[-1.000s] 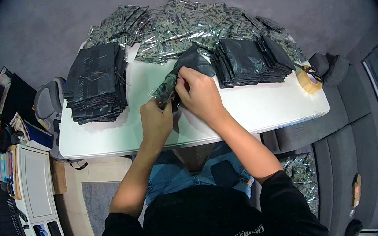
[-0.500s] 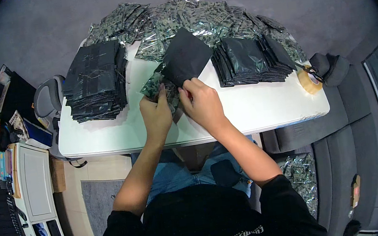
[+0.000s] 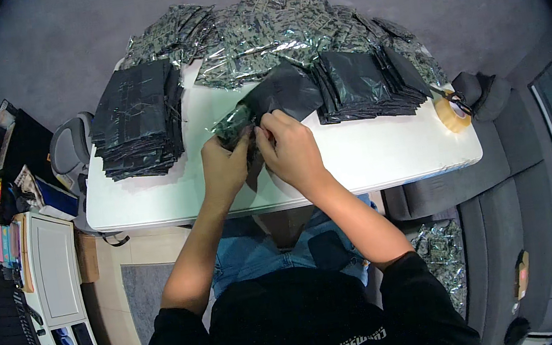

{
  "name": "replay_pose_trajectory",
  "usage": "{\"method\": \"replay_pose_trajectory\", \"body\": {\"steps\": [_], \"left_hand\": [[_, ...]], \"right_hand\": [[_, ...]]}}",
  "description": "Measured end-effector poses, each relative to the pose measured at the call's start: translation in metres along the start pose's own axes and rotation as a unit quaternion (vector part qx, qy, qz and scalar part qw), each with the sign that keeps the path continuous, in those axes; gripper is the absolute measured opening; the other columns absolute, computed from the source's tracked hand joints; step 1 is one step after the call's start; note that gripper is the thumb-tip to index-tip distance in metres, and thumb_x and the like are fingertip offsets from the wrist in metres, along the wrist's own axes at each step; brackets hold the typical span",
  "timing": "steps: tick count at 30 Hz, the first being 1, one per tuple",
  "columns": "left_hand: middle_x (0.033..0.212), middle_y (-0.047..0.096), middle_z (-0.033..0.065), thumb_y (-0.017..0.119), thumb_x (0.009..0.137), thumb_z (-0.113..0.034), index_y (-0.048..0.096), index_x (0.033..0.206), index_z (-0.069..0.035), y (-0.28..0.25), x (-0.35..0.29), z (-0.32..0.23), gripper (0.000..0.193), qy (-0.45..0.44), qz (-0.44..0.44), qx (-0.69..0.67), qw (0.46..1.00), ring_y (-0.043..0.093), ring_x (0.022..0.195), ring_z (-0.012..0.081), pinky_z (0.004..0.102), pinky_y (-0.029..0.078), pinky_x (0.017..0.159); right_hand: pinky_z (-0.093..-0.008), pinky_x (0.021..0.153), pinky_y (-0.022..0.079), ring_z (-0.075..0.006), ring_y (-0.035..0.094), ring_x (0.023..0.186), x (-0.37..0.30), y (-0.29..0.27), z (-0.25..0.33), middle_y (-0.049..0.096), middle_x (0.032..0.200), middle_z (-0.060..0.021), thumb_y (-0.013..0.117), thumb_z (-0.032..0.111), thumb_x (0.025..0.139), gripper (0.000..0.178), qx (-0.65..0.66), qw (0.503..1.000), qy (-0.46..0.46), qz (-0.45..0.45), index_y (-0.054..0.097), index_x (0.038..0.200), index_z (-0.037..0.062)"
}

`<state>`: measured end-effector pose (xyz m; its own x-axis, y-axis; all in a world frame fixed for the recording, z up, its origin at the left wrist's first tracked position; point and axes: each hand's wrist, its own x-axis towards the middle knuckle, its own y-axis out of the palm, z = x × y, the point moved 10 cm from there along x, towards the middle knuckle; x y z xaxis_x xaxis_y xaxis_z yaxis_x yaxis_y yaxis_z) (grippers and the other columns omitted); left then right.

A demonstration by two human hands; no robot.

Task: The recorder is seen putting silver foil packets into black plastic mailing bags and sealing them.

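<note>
A clear plastic packet with dark green camouflage-patterned contents is pinched in my left hand, thumb against the fingers. My right hand has its fingers pressed together on the near edge of a black plastic mailing bag. The packet's right end meets the bag's left opening, but the bag and fingers hide how far in it sits. Both hands are close together above the white table.
A tall stack of black bags stands on the left, and more black bags lie at right. Camouflage packets are heaped along the far edge. A tape roll and black-handled scissors sit at the right end.
The black bag has swung down and to the right, its far corner dropping toward the right-hand bags. My hands have drawn slightly closer together at the packet.
</note>
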<state>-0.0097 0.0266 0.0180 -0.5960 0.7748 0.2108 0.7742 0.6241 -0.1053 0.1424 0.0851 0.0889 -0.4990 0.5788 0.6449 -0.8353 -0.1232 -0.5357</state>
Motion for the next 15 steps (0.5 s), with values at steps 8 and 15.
{"method": "replay_pose_trajectory", "body": {"steps": [8,15], "left_hand": [[0.093,0.075,0.0061,0.062,0.106,-0.008,0.075,0.107,0.008,0.007,0.008,0.008,0.02,-0.086,-0.013,-0.047,0.995,0.068,0.083,0.0133,0.0342,0.055,0.074],[0.091,0.073,0.0063,0.06,0.104,-0.008,0.073,0.102,0.008,0.013,0.003,0.002,0.02,-0.092,-0.087,-0.21,0.969,0.066,0.076,0.0122,0.0325,0.052,0.066]], "right_hand": [[-0.0489,0.068,0.05,-0.0419,0.062,0.075,-0.009,0.009,0.012,0.058,0.083,-0.0191,0.072,0.005,0.097,0.017,0.055,0.998,-0.015,0.007,0.058,0.089,-0.0015],[-0.0536,0.076,0.054,-0.0435,0.065,0.084,-0.012,0.011,0.002,0.061,0.086,-0.02,0.071,0.006,0.094,0.014,0.01,0.999,0.003,0.038,0.059,0.09,0.0001]]}}
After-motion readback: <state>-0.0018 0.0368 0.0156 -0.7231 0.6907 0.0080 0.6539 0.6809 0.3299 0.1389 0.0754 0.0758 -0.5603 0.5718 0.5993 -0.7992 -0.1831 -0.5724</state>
